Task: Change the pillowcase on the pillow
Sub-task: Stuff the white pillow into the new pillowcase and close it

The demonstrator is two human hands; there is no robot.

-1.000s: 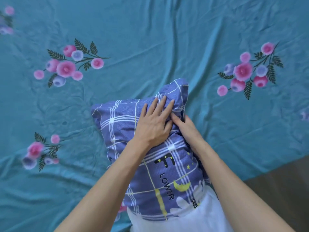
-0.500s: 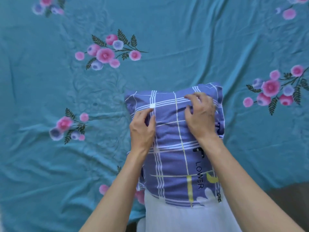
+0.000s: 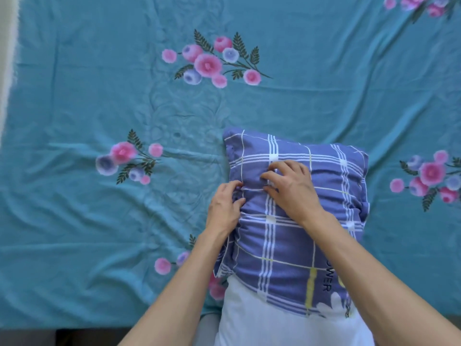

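A: One surface fills the view: a teal bedsheet (image 3: 99,108) printed with pink and lilac flower sprays, creased in long folds. A pale strip runs down the far left edge; a dark band shows along the bottom.

B: Pillow position?

A: The pillow (image 3: 262,320) lies on the sheet at lower centre-right. The blue checked pillowcase (image 3: 287,250) covers its far part; bare white pillow sticks out at the near end.

B: Left hand?

A: The left hand (image 3: 224,208) is at the pillowcase's left edge, fingers curled, pinching a bunched fold of the fabric.

B: Right hand?

A: The right hand (image 3: 289,186) rests on top, just beside the left, fingers bent and clawed into the cloth, gathering it.
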